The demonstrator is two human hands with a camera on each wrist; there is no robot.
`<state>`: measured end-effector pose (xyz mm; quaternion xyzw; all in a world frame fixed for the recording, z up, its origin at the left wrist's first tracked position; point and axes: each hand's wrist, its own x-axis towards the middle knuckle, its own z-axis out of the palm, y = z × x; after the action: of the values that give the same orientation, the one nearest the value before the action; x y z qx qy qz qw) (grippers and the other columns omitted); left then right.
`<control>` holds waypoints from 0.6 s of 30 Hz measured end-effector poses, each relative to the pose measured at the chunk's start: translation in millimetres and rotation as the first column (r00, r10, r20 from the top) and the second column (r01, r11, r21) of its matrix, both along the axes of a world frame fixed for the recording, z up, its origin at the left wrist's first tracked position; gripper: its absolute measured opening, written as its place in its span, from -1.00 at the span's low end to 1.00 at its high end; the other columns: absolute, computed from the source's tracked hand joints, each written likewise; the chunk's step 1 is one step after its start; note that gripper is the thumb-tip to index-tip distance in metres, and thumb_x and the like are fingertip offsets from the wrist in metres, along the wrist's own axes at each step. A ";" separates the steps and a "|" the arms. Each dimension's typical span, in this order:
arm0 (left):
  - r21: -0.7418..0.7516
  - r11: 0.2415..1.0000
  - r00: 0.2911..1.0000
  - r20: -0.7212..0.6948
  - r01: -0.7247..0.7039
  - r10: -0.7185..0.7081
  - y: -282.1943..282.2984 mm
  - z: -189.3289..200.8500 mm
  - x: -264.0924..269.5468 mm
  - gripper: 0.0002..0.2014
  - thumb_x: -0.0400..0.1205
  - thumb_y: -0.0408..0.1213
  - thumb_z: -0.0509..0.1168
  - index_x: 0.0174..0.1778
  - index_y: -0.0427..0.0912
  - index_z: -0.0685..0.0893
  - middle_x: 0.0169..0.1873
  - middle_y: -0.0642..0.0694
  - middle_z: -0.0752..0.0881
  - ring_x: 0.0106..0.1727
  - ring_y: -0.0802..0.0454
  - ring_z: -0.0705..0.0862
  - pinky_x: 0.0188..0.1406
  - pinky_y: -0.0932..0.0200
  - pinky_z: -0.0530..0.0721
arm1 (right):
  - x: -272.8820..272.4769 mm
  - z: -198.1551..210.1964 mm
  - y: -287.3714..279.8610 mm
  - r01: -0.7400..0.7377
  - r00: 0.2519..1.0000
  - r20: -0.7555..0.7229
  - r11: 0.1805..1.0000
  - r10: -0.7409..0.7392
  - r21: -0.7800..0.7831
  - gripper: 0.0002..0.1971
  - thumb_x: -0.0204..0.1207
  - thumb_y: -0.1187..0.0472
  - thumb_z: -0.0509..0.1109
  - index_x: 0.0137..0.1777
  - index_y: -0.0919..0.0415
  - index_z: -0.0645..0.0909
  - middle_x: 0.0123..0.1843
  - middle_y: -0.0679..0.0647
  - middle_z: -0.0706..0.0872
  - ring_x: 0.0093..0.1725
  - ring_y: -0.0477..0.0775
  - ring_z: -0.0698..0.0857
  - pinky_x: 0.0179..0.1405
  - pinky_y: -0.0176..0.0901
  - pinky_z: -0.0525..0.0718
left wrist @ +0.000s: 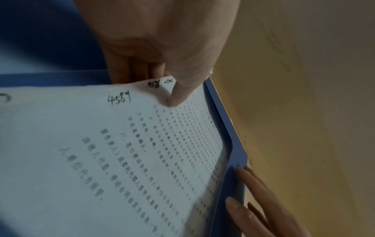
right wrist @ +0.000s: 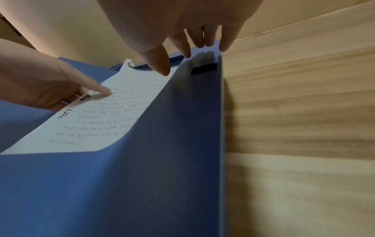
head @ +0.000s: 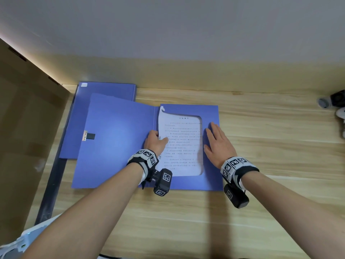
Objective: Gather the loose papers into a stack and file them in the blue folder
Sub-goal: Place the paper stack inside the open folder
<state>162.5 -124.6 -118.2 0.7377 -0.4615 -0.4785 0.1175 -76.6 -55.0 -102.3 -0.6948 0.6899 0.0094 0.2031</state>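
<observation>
A blue folder [head: 115,143] lies open on the wooden desk. A stack of printed white papers [head: 182,146] sits in its right half, tucked under a blue pocket flap [head: 210,116]. My left hand [head: 155,142] pinches the stack's left edge, thumb on top and fingers below. In the left wrist view the thumb [left wrist: 180,94] presses the papers [left wrist: 101,160] near handwritten numbers. My right hand [head: 217,143] lies flat with straight fingers on the flap at the folder's right side. In the right wrist view its fingers [right wrist: 202,40] spread over the blue flap [right wrist: 162,160].
A second blue folder [head: 106,92] lies closed under the open one, at the back left. A brown cardboard panel [head: 24,128] stands along the left side. Small black and white devices [head: 336,107] sit at the far right desk edge. Bare desk [head: 280,146] lies to the right.
</observation>
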 end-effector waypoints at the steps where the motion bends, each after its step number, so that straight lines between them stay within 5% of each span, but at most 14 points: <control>1: -0.047 0.999 1.000 0.027 -0.007 0.008 -4.5 2.5 -1.5 -0.63 0.61 -0.17 0.38 0.29 -0.21 0.52 0.05 -0.09 0.70 0.07 -0.15 0.71 -0.08 0.13 0.55 | -1.9 -0.9 0.4 0.017 1.000 0.007 1.000 -0.017 0.003 -0.35 0.66 0.11 0.17 0.69 0.32 0.12 0.77 0.21 -0.01 0.75 0.18 -0.02 0.70 -0.05 0.03; 3: -0.120 0.993 0.998 0.063 -0.010 0.018 -17.1 8.8 -4.7 -0.59 0.65 -0.18 0.32 0.39 -0.20 0.49 0.05 -0.10 0.70 0.13 -0.18 0.70 -0.05 0.13 0.51 | -5.6 -2.1 1.4 0.031 0.999 0.014 0.999 -0.031 0.018 -0.35 0.67 0.11 0.15 0.70 0.30 0.09 0.77 0.19 -0.02 0.75 0.16 -0.03 0.68 -0.10 0.00; 5: -0.210 0.978 0.993 0.118 0.017 0.009 -31.7 15.5 -5.8 -0.55 0.66 -0.23 0.28 0.48 -0.18 0.45 0.24 -0.12 0.67 0.26 -0.17 0.66 0.07 0.07 0.56 | -8.0 -2.9 1.4 0.026 1.000 0.007 0.999 -0.026 0.025 -0.35 0.67 0.12 0.15 0.71 0.29 0.08 0.77 0.18 -0.02 0.75 0.14 -0.03 0.67 -0.13 -0.03; 9: -0.393 0.835 0.904 0.344 0.384 -0.254 -47.1 16.8 -4.2 -0.66 0.64 -0.39 0.21 0.34 -0.13 0.59 0.34 -0.08 0.55 0.38 -0.16 0.56 0.14 -0.10 0.65 | -7.5 -4.0 0.1 0.024 1.000 0.005 0.999 -0.024 0.023 -0.35 0.67 0.12 0.16 0.71 0.28 0.07 0.77 0.18 -0.02 0.75 0.15 -0.03 0.67 -0.10 0.03; 13: -0.154 0.710 0.678 0.486 0.688 -0.551 -40.2 5.5 -4.5 -0.59 0.68 -0.38 0.20 0.48 -0.22 0.52 0.62 -0.08 0.34 0.56 -0.15 0.36 0.27 -0.07 0.61 | -6.3 -6.8 0.6 0.034 0.999 0.012 0.999 -0.034 0.033 -0.34 0.66 0.11 0.16 0.71 0.27 0.07 0.77 0.16 -0.04 0.75 0.14 -0.05 0.67 -0.05 0.12; 18: -0.127 0.651 0.620 0.482 0.749 -0.619 -37.9 0.4 -9.1 -0.43 0.65 -0.28 0.22 0.63 -0.16 0.39 0.73 -0.09 0.18 0.62 -0.18 0.24 0.51 -0.11 0.44 | -10.2 -8.2 -1.6 0.023 1.000 0.021 0.999 -0.023 0.025 -0.34 0.65 0.12 0.17 0.71 0.26 0.07 0.77 0.15 -0.01 0.74 0.14 -0.03 0.65 0.01 0.26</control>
<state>153.4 -162.5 -117.9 0.5531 -0.7939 -0.2463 -0.0560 -86.8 -56.6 -110.5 -0.6843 0.6955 0.0082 0.2190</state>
